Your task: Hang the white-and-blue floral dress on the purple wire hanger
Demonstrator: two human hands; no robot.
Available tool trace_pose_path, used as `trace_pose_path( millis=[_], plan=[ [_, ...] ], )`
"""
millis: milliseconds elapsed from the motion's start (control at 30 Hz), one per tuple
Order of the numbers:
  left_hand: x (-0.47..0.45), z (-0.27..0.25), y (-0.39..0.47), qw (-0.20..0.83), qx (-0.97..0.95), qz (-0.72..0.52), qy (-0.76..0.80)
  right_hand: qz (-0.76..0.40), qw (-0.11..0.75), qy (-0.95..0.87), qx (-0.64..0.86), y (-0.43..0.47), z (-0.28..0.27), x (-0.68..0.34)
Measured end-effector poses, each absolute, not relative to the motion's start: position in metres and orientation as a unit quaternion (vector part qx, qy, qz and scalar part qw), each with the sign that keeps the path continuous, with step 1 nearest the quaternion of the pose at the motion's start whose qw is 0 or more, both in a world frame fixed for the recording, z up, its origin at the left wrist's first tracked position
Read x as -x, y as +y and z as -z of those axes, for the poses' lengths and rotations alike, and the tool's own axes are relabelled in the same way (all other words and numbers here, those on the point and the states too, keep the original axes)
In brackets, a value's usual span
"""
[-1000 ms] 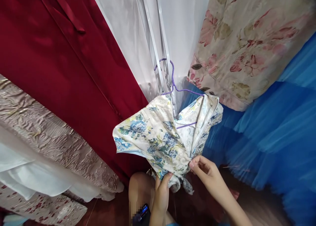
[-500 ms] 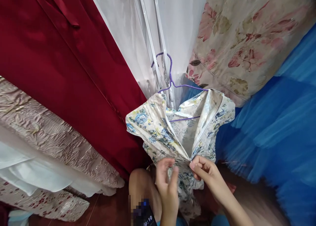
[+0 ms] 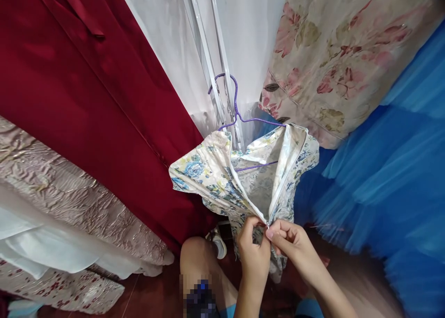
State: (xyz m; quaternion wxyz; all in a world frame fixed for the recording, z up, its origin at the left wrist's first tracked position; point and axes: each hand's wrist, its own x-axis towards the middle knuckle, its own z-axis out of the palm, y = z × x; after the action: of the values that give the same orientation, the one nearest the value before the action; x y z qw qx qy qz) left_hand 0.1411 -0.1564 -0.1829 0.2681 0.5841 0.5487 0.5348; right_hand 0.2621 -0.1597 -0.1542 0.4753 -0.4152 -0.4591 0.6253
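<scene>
Hands (image 3: 274, 248) pinching satin floral dress (image 3: 222, 179) (zipper)

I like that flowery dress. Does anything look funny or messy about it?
Yes. The blue-flowered dress hangs lopsided on the purple hanger, and its zipper gapes wide open. The left hand and right hand pinch the fabric at the zipper's bottom, bunching it.

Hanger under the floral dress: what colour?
Purple wire hanger, seen clearest in the head view, hooked on the white rail above the dress.
</scene>
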Motion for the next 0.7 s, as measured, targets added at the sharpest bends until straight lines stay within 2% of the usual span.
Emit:
trace_pose_path(
  millis=[267, 700],
  plan=[
    [-0.139, 0.178, -0.159, 0.266, -0.594, -0.523, 0.550, -0.634, 0.527, -0.394, 0.406, -0.144, 0.132, -0.252],
    [-0.121, 0.164, -0.150, 0.238, -0.686, -0.417, 0.547, -0.539, 0.636, -0.462, 0.302, -0.055, 0.020, -0.235]
  ],
)
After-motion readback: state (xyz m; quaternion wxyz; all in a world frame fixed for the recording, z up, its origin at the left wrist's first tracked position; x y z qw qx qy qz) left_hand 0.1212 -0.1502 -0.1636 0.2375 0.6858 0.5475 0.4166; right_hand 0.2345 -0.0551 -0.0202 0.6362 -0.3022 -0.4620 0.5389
